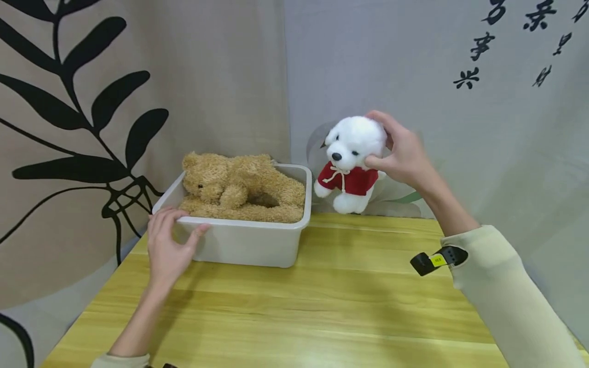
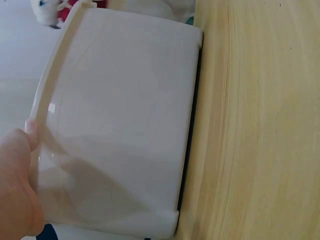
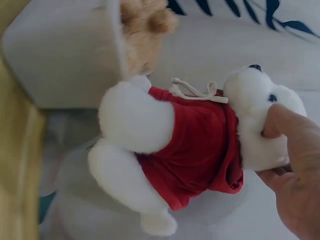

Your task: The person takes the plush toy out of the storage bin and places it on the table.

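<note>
A white plush dog [image 1: 353, 143] in a red hoodie with a pale drawstring is upright beside the bin, near the table's back edge. My right hand [image 1: 404, 153] grips its head from the side, thumb on the cheek, as the right wrist view also shows. A white plastic bin [image 1: 248, 243] stands on the table at the back left. At the bin's front left corner, my left hand [image 1: 170, 245] holds the rim, thumb along the front edge. Inside the bin a curly brown teddy bear [image 1: 244, 179] lies on its side, filling it up to the rim.
The wooden table [image 1: 294, 312] stretches in front of the bin toward me. Close behind it hangs a fabric backdrop [image 1: 368, 56] with black leaves and written characters. A black band with a yellow label [image 1: 437, 259] is on my right wrist.
</note>
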The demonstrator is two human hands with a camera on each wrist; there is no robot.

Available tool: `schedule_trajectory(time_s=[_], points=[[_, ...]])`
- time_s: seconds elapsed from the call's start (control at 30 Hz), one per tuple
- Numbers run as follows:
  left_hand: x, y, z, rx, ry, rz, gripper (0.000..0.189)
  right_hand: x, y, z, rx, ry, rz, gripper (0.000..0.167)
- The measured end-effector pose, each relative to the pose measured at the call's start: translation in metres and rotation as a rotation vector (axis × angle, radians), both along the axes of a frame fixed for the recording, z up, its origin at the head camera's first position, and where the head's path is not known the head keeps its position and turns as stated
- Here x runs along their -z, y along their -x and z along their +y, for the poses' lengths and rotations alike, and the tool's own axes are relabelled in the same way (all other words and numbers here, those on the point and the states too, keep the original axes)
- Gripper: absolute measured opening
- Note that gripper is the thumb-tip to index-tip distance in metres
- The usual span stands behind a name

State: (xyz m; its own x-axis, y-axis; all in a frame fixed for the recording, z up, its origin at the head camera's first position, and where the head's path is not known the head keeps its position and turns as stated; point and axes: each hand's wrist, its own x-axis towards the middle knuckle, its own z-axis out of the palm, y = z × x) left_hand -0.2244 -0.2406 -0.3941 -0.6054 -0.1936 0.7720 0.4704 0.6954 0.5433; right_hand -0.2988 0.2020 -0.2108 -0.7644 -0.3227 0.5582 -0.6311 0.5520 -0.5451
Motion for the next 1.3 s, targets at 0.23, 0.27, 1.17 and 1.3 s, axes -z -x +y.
schedule_trajectory(time_s=[0.23,0.27,1.17,1.3], points=[[-0.001,-0.001,0.001,-0.004,-0.002,-0.003,0.050,0.054,0.013,0.007,-0.064,-0.048,-0.072,0.072],[-0.001,-0.001,0.002,-0.004,-0.002,-0.001,0.050,0.061,0.015,0.007,-0.069,-0.050,-0.076,0.072],[0.001,-0.001,0.001,-0.008,0.011,0.008,0.051,0.127,0.023,-0.004,-0.181,-0.171,-0.297,0.079],[0.000,-0.001,0.001,-0.012,0.016,-0.007,0.051,0.130,0.022,-0.009,-0.023,-0.177,-0.248,0.079]])
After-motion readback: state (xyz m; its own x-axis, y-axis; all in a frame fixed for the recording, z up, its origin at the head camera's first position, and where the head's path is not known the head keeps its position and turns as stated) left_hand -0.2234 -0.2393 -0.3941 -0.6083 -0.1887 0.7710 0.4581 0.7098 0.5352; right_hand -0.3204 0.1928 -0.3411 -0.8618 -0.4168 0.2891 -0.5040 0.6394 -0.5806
